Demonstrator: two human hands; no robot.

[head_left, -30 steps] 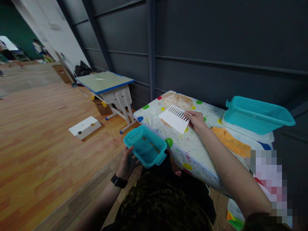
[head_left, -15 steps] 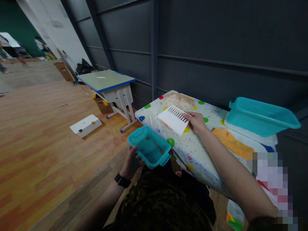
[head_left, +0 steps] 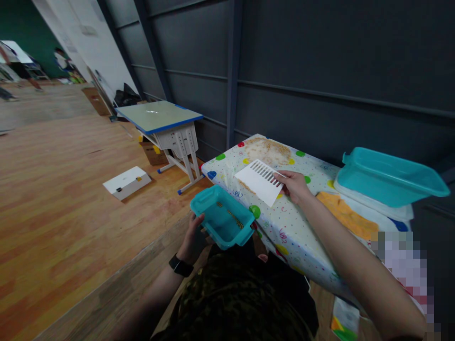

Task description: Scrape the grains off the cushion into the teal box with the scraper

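My left hand [head_left: 192, 240] is closed on the left side of a small teal plastic tub [head_left: 203, 200], held below and in front of the table's near edge. A few tan granules [head_left: 235, 219] lie on the tub's floor. My right hand [head_left: 294, 185] pinches the slotted end of a flat white slotted scraper [head_left: 262, 188], which is tilted low over the tabletop. Along the scraper's left edge runs a strip of tan granules [head_left: 246, 186]. Behind it, a wider spread of pale and tan granules [head_left: 270, 150] covers the far corner of the tablecloth [head_left: 305, 239].
A larger teal tub [head_left: 389, 179] and an orange cloth [head_left: 348, 215] sit on the table's right side. Left of the table stands a school desk [head_left: 159, 116], with a white box [head_left: 127, 182] on the floor. A dark panelled wall [head_left: 320, 57] runs behind. People [head_left: 21, 68] are far back left.
My right hand has brought the scraper slightly nearer to me, and more of the granule strip shows at its left edge. The tub in my left hand stays nearly still. The view has shifted a little.
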